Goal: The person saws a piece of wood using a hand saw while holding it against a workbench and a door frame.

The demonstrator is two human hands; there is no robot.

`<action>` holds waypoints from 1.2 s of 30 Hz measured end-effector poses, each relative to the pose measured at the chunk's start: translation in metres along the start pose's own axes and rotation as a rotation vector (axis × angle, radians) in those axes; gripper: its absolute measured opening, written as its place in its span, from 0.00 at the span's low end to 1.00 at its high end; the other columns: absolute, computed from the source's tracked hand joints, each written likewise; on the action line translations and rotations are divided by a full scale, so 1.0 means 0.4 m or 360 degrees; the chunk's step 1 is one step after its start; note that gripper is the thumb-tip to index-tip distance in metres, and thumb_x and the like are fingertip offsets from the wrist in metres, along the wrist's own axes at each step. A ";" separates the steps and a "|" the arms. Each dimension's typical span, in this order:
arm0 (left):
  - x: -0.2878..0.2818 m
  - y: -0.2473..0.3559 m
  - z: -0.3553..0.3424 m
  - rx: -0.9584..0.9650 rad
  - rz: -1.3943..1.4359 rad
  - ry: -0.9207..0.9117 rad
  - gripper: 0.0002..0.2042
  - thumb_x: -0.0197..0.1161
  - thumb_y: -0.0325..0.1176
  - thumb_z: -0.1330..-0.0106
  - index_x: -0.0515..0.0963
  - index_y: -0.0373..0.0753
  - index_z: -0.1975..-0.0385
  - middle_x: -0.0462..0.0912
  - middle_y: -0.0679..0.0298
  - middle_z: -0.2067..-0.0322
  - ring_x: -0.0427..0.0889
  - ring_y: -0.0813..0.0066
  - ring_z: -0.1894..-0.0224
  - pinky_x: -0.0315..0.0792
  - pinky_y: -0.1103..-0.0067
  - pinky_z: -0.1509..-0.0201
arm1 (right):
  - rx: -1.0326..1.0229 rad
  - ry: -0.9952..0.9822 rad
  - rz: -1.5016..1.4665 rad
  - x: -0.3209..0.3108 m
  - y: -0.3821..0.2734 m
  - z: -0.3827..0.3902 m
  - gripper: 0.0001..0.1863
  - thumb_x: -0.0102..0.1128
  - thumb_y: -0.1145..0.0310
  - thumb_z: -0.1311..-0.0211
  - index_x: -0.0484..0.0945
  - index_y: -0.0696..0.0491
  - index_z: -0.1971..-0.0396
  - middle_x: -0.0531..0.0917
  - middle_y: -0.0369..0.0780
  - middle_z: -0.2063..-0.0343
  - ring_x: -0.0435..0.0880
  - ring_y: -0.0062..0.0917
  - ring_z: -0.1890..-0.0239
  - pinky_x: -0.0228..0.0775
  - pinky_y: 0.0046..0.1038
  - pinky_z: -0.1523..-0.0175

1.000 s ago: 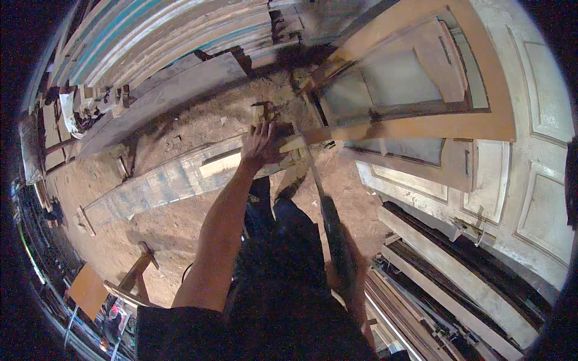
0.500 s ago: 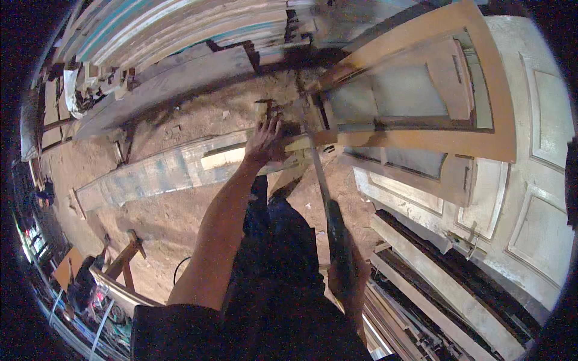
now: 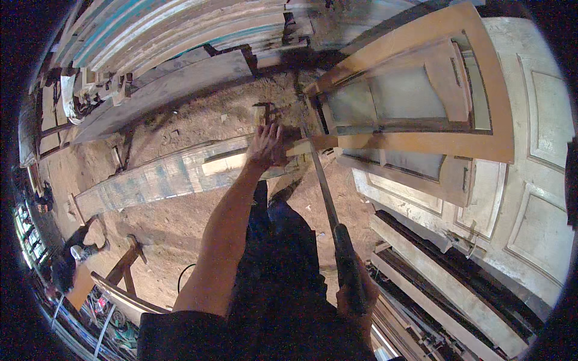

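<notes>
A long handsaw slants away from me, its dark handle closed in my right hand at the lower right. The far end of its narrow blade meets a pale wooden strip, close to the strip's orange-brown right end. My left hand presses the strip against a worn plank bench, fingers bent over it to the left of the blade. Beyond those fingers stands a small upright clamp-like piece; its exact kind is unclear. My palm hides part of the strip.
An orange-brown door frame leans at the right, before white panelled doors. Long boards lie at the lower right. Stacked planks fill the far side. A wooden trestle and what looks like another person are at the left.
My right hand and the saw have drawn back toward me and slightly right. My left hand stays on the strip, its fingers more bent. The dark figure at the left has shifted.
</notes>
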State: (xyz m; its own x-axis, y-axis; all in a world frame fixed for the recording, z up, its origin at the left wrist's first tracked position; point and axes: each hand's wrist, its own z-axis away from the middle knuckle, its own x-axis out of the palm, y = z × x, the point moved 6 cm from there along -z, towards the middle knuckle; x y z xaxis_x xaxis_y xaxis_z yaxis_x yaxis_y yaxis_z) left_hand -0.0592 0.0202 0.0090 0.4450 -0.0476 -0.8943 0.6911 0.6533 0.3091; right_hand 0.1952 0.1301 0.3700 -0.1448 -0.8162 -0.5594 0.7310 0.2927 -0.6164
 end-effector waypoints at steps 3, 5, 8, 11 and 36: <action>0.021 -0.013 0.007 0.0049 -0.0124 0.0037 0.40 0.65 0.69 0.45 0.71 0.58 0.32 0.60 0.44 0.29 0.63 0.43 0.31 0.59 0.48 0.32 | -0.0173 0.0024 -0.0101 0.063 0.035 -0.099 0.34 0.60 0.78 0.45 0.69 0.62 0.34 0.82 0.50 0.45 0.83 0.29 0.46 0.74 0.30 0.43; 0.066 -0.054 0.002 0.0047 -0.0270 0.0185 0.41 0.66 0.68 0.46 0.70 0.59 0.31 0.60 0.45 0.30 0.63 0.43 0.31 0.60 0.49 0.33 | -0.0341 0.0006 -0.0228 0.109 0.016 -0.183 0.37 0.58 0.82 0.49 0.69 0.59 0.33 0.83 0.50 0.45 0.84 0.30 0.47 0.75 0.29 0.44; 0.056 -0.028 0.019 -0.0001 -0.0094 0.0096 0.43 0.69 0.68 0.49 0.68 0.61 0.30 0.59 0.45 0.29 0.61 0.42 0.30 0.61 0.47 0.34 | -0.0160 -0.0079 -0.0253 0.099 0.021 -0.209 0.38 0.54 0.84 0.50 0.69 0.58 0.33 0.83 0.49 0.45 0.84 0.30 0.48 0.74 0.29 0.43; -0.079 0.019 0.008 0.0086 -0.0102 0.0044 0.46 0.64 0.66 0.44 0.63 0.43 0.30 0.61 0.46 0.29 0.60 0.45 0.28 0.54 0.51 0.28 | -0.0195 -0.0029 -0.0101 0.050 -0.003 -0.106 0.36 0.55 0.84 0.48 0.69 0.59 0.33 0.83 0.47 0.45 0.85 0.28 0.48 0.74 0.29 0.43; 0.030 -0.023 0.034 0.0061 -0.0103 0.0059 0.46 0.67 0.67 0.48 0.66 0.48 0.30 0.49 0.44 0.24 0.61 0.38 0.29 0.62 0.41 0.36 | -0.0170 -0.0145 -0.0302 0.113 0.021 -0.218 0.38 0.52 0.85 0.49 0.66 0.62 0.32 0.81 0.50 0.43 0.83 0.29 0.45 0.74 0.28 0.43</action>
State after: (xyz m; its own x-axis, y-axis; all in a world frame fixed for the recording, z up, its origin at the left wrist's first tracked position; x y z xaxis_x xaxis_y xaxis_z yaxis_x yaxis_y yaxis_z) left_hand -0.0525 0.0036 -0.0002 0.3779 -0.0602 -0.9239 0.7393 0.6203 0.2620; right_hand 0.1366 0.1392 0.2911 -0.2085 -0.9018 -0.3785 0.6212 0.1769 -0.7635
